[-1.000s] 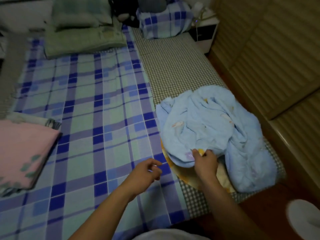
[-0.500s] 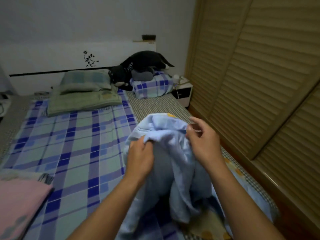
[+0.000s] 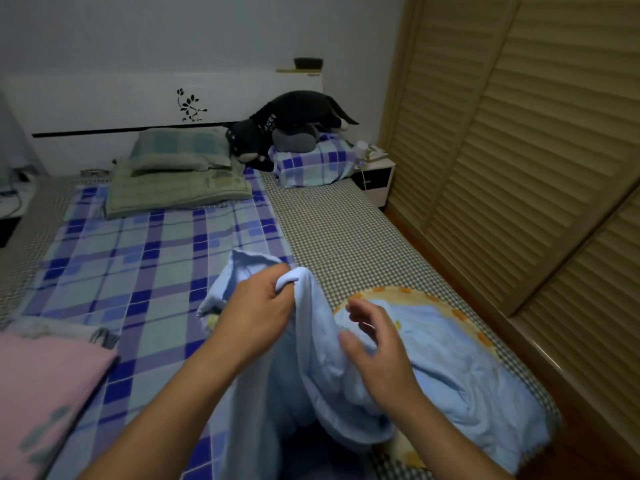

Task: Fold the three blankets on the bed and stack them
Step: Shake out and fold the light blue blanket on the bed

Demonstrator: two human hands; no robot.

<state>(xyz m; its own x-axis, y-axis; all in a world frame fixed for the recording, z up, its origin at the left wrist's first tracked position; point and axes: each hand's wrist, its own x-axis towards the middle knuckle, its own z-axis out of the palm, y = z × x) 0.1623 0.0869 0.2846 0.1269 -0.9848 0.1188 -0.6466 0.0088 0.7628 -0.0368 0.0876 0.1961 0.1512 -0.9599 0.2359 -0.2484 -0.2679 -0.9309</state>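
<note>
On the far left, at the near edge of the bed (image 3: 104,271), lies a pink blanket (image 3: 45,386). It looks flat and folded, with a fringed cloth (image 3: 52,329) peeking out behind it. It is well away from the hands.

In the middle, the left hand (image 3: 258,315) is closed tight on a bunched edge of the blue blanket (image 3: 460,368) and lifts it up off the bed. The right hand (image 3: 375,355) is beside it with its fingers spread and loose. It touches or nearly touches the cloth but holds nothing.

The blue blanket is soft and floppy. It looks light, since one hand holds part of it up. It hangs in wrinkles and the rest is in a heap on the right side of the bed, near the edge. It has a yellow and orange border (image 3: 433,303). I think the best place to hold it is at two corners or along that border, so it can be shaken flat. The corners are hard to find in the heap.

Farther back are green pillows (image 3: 180,174), a dark stuffed toy (image 3: 287,123) on a checked pillow (image 3: 311,164), and a small bedside table (image 3: 375,178). On the right are slatted doors (image 3: 519,133), close to the bed. They may leave little room to spread the blanket that way. The middle of the bed has open room for folding.
</note>
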